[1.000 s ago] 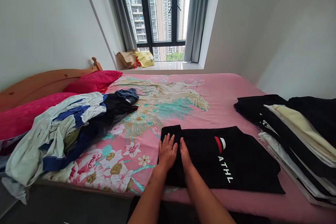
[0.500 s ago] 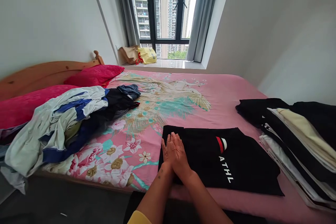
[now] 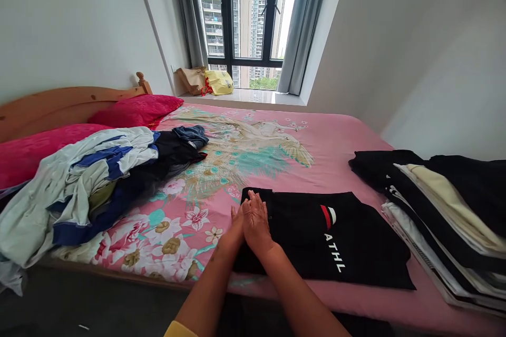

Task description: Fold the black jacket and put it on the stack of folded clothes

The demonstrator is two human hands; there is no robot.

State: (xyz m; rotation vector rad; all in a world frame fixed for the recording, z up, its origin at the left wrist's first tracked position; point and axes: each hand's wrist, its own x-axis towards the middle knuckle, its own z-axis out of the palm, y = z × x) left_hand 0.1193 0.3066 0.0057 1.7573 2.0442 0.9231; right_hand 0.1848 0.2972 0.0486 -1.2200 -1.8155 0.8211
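A black shirt (image 3: 292, 237) with white "ATHL" lettering and a red-and-white mark lies folded flat on the near side of the bed. On its left end rests my right hand (image 3: 256, 221), palm down with the fingers stretched out. My left hand (image 3: 236, 221) is beside it at the shirt's left edge, partly hidden behind the right; its visible fingers are extended. Neither hand grips the cloth.
At right stands a stack of folded clothes (image 3: 446, 216). A loose heap of clothes (image 3: 95, 179) lies at left, by red pillows (image 3: 134, 109) and a wooden headboard (image 3: 71, 97). Paper bags (image 3: 219, 82) sit on the windowsill. The bed (image 3: 336, 137) has a pink floral sheet.
My hands have shifted slightly left over the shirt. The left hand has slid out to the shirt's left edge, away from the right fingers. The view has turned a little right.
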